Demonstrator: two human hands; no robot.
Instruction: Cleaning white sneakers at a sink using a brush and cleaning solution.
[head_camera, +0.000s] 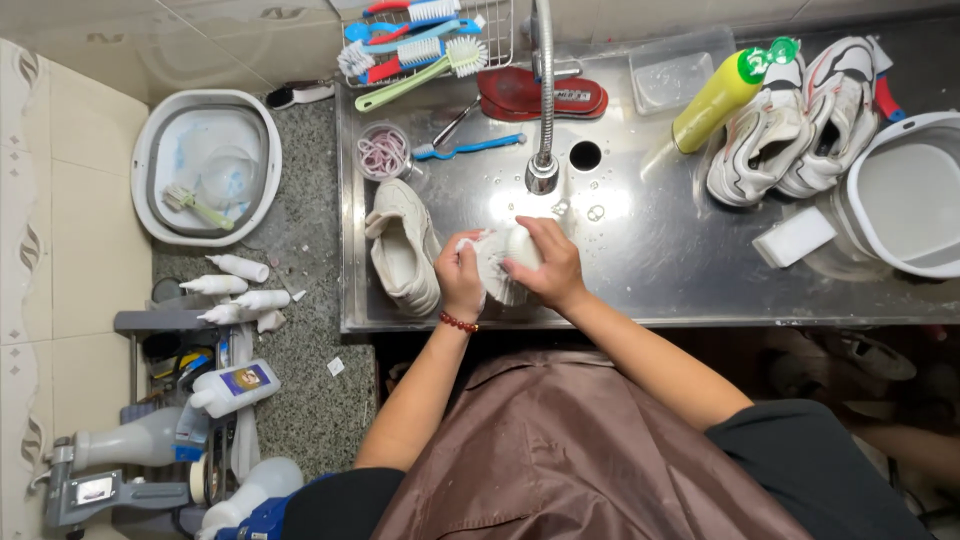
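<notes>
Here both hands grip a white shoe (503, 262) under the tap (543, 172): left hand (460, 280) clamped on one end, right hand (548, 265) wrapped over the other. Wet, soft, probably slippery; best held firmly by the sole.

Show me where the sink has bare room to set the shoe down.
Freest is the steel sink floor between the hands and the white sponge block, below the drain hole. The back is crowded with brushes and red insoles; the sneaker pair and grey basin fill the far side.
</notes>
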